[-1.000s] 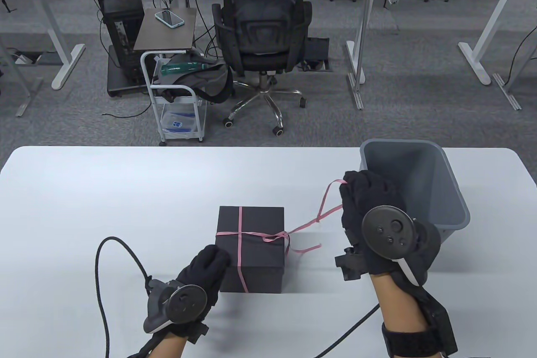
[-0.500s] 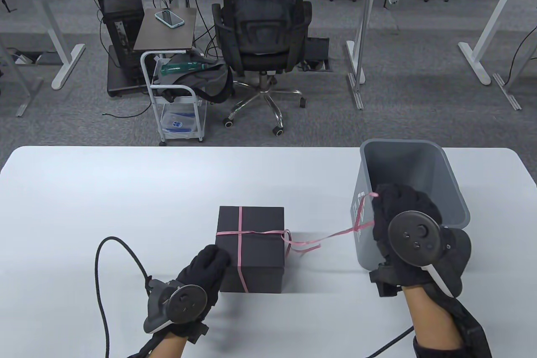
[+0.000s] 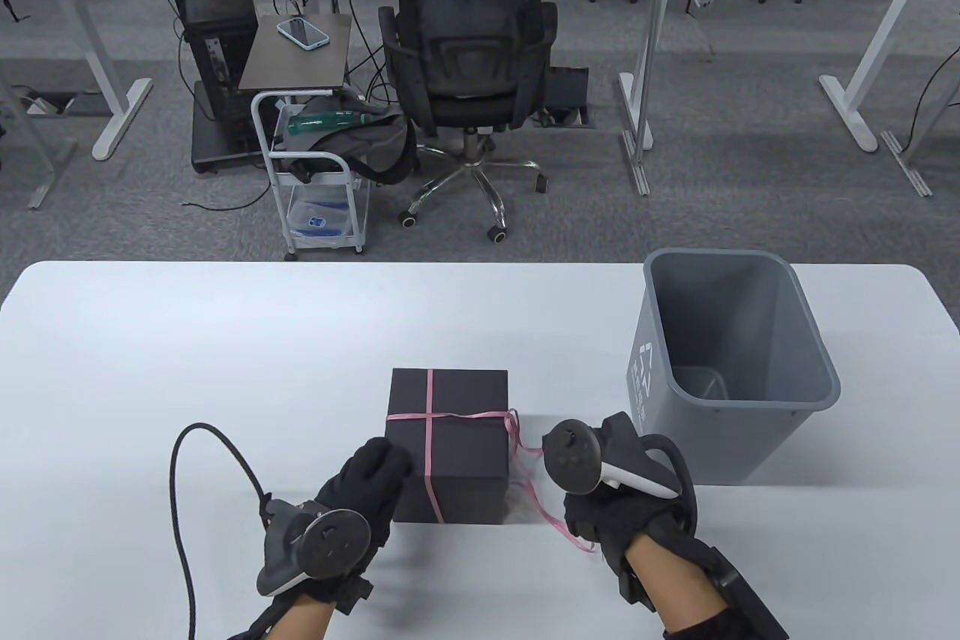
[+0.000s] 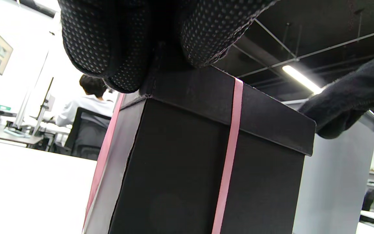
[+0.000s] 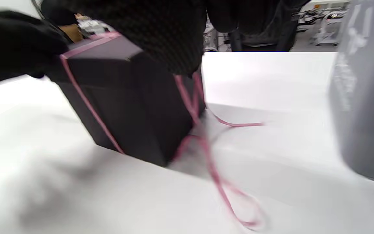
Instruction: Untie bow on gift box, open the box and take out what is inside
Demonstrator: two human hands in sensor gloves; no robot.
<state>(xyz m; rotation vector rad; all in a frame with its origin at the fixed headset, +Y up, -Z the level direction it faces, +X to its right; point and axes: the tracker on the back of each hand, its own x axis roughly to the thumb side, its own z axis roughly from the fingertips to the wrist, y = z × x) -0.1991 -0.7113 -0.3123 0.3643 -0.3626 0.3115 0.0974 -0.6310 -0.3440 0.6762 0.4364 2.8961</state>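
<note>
Left hand [image 3: 360,479] of mine rests on the near left corner of the black box [image 3: 450,445], fingers lying flat on the lid. Its lid is on. The box sits in the middle of the white table [image 3: 187,340]. Pink ribbon [image 3: 427,437] crosses the lid, and loose ends trail on the table at the box's right side. My right hand [image 3: 611,512] is just beside those ends; I cannot tell if it holds anything. A gray bin [image 3: 739,370] stands to the right.

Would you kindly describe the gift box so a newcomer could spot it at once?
On the white table, left of the grey bin, stands the gift box. It is the only black cube there, crossed by a thin pink ribbon.
</note>
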